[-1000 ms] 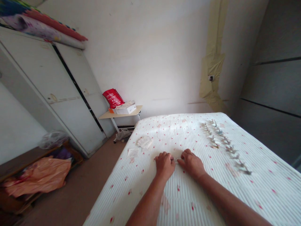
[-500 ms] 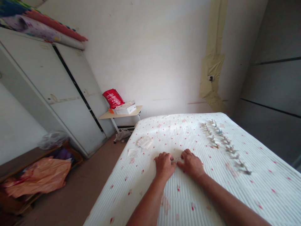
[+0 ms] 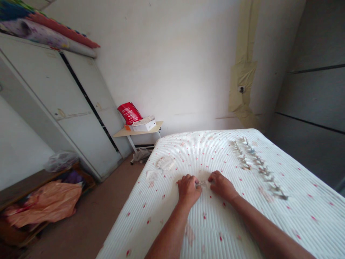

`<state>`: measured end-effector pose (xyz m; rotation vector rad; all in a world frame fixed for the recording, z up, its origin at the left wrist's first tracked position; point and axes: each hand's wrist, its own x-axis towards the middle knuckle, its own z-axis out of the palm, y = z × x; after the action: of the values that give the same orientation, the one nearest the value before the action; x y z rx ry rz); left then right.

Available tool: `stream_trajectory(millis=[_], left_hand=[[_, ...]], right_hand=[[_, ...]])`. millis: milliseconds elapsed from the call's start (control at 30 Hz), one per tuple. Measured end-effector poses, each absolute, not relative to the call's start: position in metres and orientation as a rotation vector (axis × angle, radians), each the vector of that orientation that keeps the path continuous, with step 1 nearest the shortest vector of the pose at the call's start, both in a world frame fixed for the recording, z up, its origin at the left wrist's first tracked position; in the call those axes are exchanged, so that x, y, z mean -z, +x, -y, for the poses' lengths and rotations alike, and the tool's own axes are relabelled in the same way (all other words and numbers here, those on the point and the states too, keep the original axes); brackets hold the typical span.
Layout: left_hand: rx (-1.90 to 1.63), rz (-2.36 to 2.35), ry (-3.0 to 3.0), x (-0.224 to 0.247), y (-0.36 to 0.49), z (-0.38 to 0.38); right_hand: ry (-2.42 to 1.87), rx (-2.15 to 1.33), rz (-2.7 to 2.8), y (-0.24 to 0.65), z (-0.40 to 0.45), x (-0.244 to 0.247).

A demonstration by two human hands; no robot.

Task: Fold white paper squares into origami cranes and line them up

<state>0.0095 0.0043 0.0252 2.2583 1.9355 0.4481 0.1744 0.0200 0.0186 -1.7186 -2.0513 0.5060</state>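
My left hand (image 3: 188, 189) rests on the quilted bed cover (image 3: 167, 230), thumb and fingers closed on the left end of a small, pale, chain-like piece (image 3: 202, 183). The piece lies flat and is too small to name surely. Just beyond its right end is my right hand (image 3: 222, 186), its fingers curled together; whatever they hold, if anything, is hidden. To the right, several small whitish and grey pieces (image 3: 260, 163) lie in two slanting rows on the cover. Left of my hands are a round whitish bundle (image 3: 165, 163) and printed paper slips (image 3: 153, 175).
A small table (image 3: 118, 133) beyond the bed's left corner carries a red bag (image 3: 129, 113) and a white box (image 3: 145, 125). A wardrobe (image 3: 78, 108) stands at left, near an open drawer-like box with an orange plastic bag (image 3: 48, 201). The wall (image 3: 183, 64) closes the far side.
My right hand has shifted slightly right, away from the left one, and its fingers have drawn closer together. More of the small piece shows between the hands. The left hand has stayed put.
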Motion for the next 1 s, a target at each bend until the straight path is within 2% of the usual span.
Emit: stream_trajectory(millis=[1000], left_hand=[[-0.467, -2.013, 2.171, -0.025, 0.014, -0.008]], right_hand=[[-1.744, -0.473, 2.051, 0.173, -0.019, -0.018]])
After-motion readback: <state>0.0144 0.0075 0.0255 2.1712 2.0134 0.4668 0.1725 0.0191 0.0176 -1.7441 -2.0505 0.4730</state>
